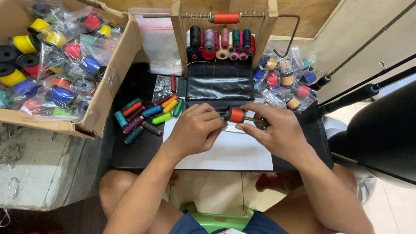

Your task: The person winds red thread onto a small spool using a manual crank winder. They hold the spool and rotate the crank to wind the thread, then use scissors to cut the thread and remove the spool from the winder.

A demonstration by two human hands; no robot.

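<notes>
Setting: wooden panels back a small dark worktop [143,151], and you sit at it with bare knees below its front edge.
Worktop: a white sheet [229,151] lies on its near part, under your hands; a black folded plastic piece [221,82] lies behind it.
Left hand: your left hand [195,130] is curled over the sheet, its grip pressed together at the dark end of the orange spool [236,115], pinching there. You cannot tell whether a thread end is between the fingertips.
Right hand: your right hand [277,130] meets the spool from the other side, its grip pinching the thin metal pin [255,120] that sticks out of the spool's right end.
Spool: it lies on its side between both hands, lifted just above the sheet near the worktop's middle.
Loose spools: a heap of small thread spools [145,115] in teal, red, green, purple, blue and orange lies left of your left hand, near but apart.
Rack: a wooden frame [223,30] at the back holds a row of coloured spools, with a spring-wound rod and a red roller [226,17] across its top.
Box: a cardboard box [108,82] at the left is full of bagged spools.
Bags: more bagged spools [286,82] lie right of the rack; a clear zip bag [158,43] stands left of it.
</notes>
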